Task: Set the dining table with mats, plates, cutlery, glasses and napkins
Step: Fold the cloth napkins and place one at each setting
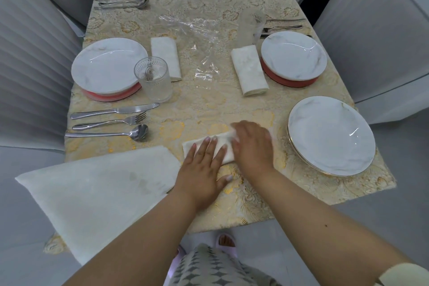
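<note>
No real grip here — the left hand (204, 165) lies flat, fingers straight and spread, pressing down on a folded napkin (224, 146) at the near end of the surface (209, 104). The right hand (251, 144) covers the napkin's other end; its fingers look loosely curled over the cloth's edge, though I cannot tell if they pinch it. The step in hand is napkin folding, I'd say, for the near right place, where a plate (330, 134) sits with no mat showing under it and no cutlery beside it. 2 folded napkins (249, 69) already lie beside the middle plates. A larger unfolded cloth (92, 193) hangs off the near left corner. Next, the fold likely wants a last smoothing, then the napkin must be slid next to that plate — lined up as the others are.
</note>
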Tool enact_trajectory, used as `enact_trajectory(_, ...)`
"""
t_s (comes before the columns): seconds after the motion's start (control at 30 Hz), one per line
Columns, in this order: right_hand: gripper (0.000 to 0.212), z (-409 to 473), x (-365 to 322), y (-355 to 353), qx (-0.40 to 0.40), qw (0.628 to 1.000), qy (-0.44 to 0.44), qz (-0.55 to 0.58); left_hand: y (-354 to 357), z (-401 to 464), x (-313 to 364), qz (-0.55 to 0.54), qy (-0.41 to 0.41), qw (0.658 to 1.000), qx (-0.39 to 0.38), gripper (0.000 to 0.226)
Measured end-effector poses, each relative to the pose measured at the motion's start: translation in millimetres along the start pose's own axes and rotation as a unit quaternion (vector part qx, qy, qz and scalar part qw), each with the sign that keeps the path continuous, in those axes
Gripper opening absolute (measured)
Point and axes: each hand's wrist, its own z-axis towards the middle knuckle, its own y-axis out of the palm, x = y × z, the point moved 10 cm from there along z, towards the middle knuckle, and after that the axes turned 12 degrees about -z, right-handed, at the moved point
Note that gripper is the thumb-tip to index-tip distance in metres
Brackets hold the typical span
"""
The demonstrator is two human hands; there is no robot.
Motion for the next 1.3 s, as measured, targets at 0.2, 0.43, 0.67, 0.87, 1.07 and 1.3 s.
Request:
enact_trajectory(0.2,0.076,-26.0,-33.3,37.7,-0.19,0.968,-0.146,0.07,-5.5,-1.1,2.4,-0.024,-0.003,1.0,0.006,0.076)
enact_trajectory(0.43,0.071,-14.1,-8.4,52.7,-0.234,0.965,-0.112,-0.029,-8.1,-6.3,-14.6,-0.043,-0.085,0.995,0.027,0.084)
enact_trajectory(0.67,0.067,-14.4,-3.8,58.4,-0.22,0.968,-0.115,-0.039,-11.9,-14.5,-36.4,-0.068,-0.163,0.984,0.036,0.099)
enact_trajectory(0.87,0.071,-14.6,-5.2,58.1,-0.224,0.966,-0.125,-0.04,-16.1,-16.2,-42.3,-0.079,-0.183,0.98,0.012,0.105)
enact_trajectory(1.07,0.068,-2.1,-13.4,44.4,-0.237,0.959,-0.141,-0.064,-57.5,10.8,-51.2,-0.069,-0.159,0.979,0.107,0.055)
enact_trajectory(1.3,0.059,31.8,-23.5,34.4,-0.271,0.943,-0.173,-0.084,-56.3,37.0,-62.9,-0.066,-0.254,0.96,-0.1,0.044)
